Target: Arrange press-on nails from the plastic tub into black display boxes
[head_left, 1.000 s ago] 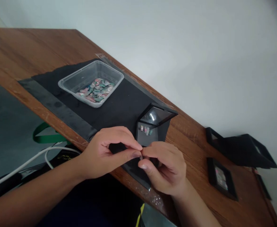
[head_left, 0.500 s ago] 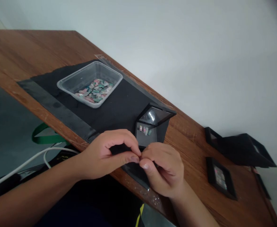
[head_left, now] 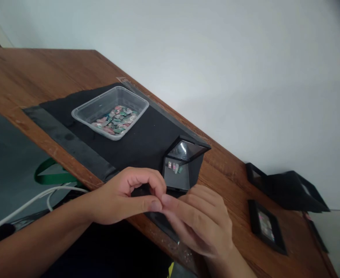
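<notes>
My left hand [head_left: 129, 197] is closed in a pinch, thumb against fingertips. The fingertips of my right hand [head_left: 201, 218] meet it, thumb and fingers pressed together. Whatever sits between them is hidden by the fingers. Just beyond the hands stands a small black case [head_left: 176, 181] with its clear-windowed lid [head_left: 187, 150] raised. Several small decorated press-on nails [head_left: 174, 166] lie in a row inside it. Farther left, a clear plastic tub [head_left: 84, 114] holds many loose pink, green and grey nails [head_left: 118, 120].
A black mat [head_left: 138, 143] is taped onto the brown wooden table [head_left: 225, 181]. To the right lie a closed black case [head_left: 267, 226] and a larger black object [head_left: 291, 187]. A green strap [head_left: 52, 178] and a white cable [head_left: 28, 204] hang by the near edge.
My right hand has turned, its index finger now stretched toward my left fingertips. Both hands stay together. The view has shifted slightly, so the table appears lower.
</notes>
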`<state>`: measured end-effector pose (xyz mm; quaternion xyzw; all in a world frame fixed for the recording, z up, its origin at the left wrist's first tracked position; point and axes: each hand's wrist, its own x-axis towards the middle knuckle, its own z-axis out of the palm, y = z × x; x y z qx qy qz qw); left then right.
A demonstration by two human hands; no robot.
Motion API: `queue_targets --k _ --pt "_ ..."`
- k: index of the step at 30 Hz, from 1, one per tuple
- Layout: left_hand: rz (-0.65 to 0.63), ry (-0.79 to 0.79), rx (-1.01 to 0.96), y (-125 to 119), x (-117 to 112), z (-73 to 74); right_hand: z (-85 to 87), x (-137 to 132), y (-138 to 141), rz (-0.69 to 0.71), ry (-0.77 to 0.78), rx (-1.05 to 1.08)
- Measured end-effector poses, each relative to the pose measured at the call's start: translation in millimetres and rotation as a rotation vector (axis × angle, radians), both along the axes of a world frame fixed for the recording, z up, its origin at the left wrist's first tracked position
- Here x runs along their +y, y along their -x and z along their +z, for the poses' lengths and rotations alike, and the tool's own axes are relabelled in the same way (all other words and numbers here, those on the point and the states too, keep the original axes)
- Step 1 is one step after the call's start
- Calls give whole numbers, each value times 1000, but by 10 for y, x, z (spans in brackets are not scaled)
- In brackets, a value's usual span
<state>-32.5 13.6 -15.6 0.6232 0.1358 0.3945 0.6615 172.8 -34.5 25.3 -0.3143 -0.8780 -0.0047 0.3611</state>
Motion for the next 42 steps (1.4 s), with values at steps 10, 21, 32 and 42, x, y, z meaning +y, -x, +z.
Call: queue_targets --k 10,21,32,42 --pt "-69 42 25 4 18 31 41 -33 18 31 -43 -11" --pt "95 23 76 -12 -4 -49 87 221 -467 -548 171 -109" --pt "139 -69 196 -30 -60 -24 57 289 -468 -605 641 -270" --pt "135 -121 239 -79 -55 2 33 322 -465 -679 652 -319"
